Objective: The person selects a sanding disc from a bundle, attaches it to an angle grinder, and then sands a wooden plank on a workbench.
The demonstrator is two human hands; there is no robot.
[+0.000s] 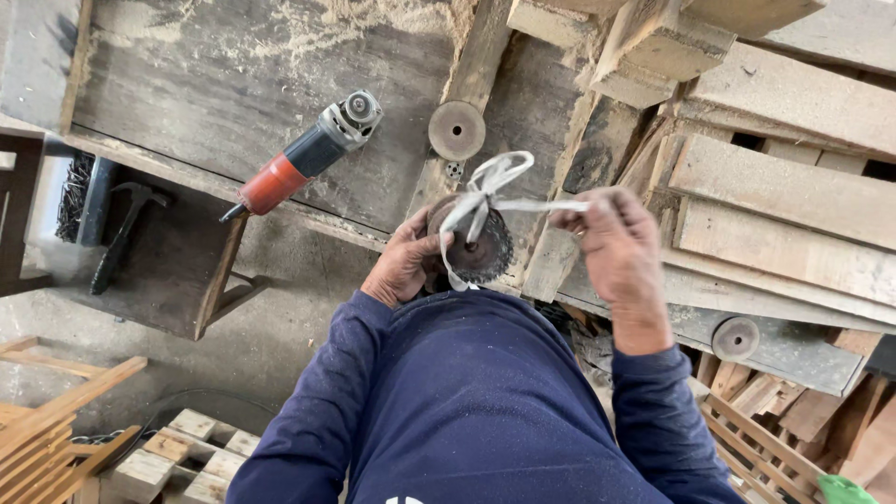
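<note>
Two hands work one item: a dark, round wire brush wheel, held in front of the person's chest and above the near edge of the desk. The left hand is closed on the wheel's left rim, thumb over its face. A white strip of cloth or plastic passes through or across the wheel's centre and loops above it. The right hand is closed on the strip's free end, fingers pinched together, and draws it taut to the right. The step in hand appears to be the tying or untying of this strip on the wheel; which of the two cannot be told. The next move likely calls for a steady left-hand hold while the right hand works the loop. Beyond the left hand, an angle grinder with an orange-red rear body lies on the sawdust-covered desk, its spindle head bare. Just beyond the wheel, a brown disc rests on a plank. Further left of the left hand, a hammer lies on a lower shelf. To the right of the right hand, stacked timber planks crowd the space; a second disc lies below them.
</note>
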